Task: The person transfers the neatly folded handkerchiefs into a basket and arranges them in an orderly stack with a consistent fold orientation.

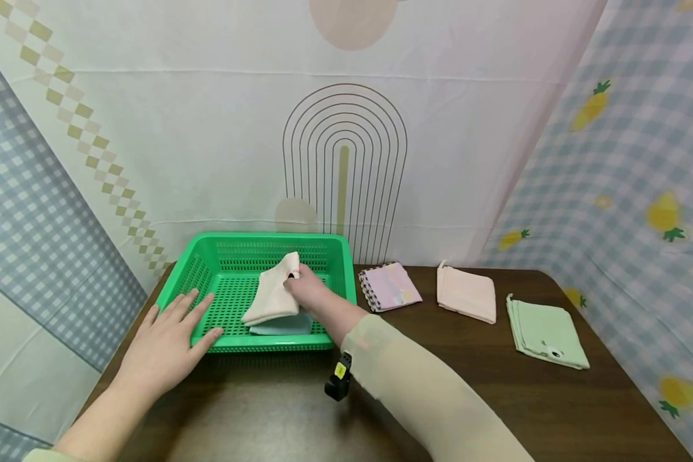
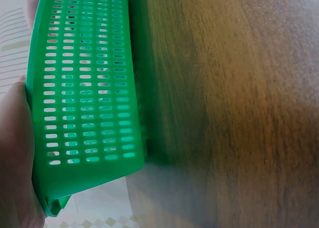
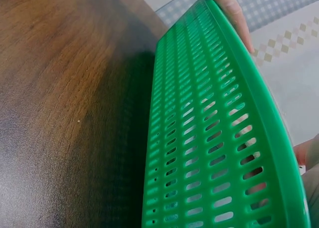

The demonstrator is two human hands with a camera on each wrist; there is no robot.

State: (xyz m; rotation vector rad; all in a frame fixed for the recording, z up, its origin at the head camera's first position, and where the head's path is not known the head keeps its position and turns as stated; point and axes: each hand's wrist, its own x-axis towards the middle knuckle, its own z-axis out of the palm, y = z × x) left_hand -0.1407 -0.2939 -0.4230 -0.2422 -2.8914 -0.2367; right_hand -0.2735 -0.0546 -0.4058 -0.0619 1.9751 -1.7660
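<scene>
Our left hand (image 1: 166,339), fingers spread, rests on the near-left rim of the green basket (image 1: 268,235); our right hand (image 1: 310,289) pinches a white cloth (image 1: 273,292), with room leftward.

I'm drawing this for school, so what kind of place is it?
Probably an indoor corner set up for tabletop work, though I can't tell which room. Patterned sheets hang behind and beside a brown table, which holds a green basket and folded cloths.
</scene>
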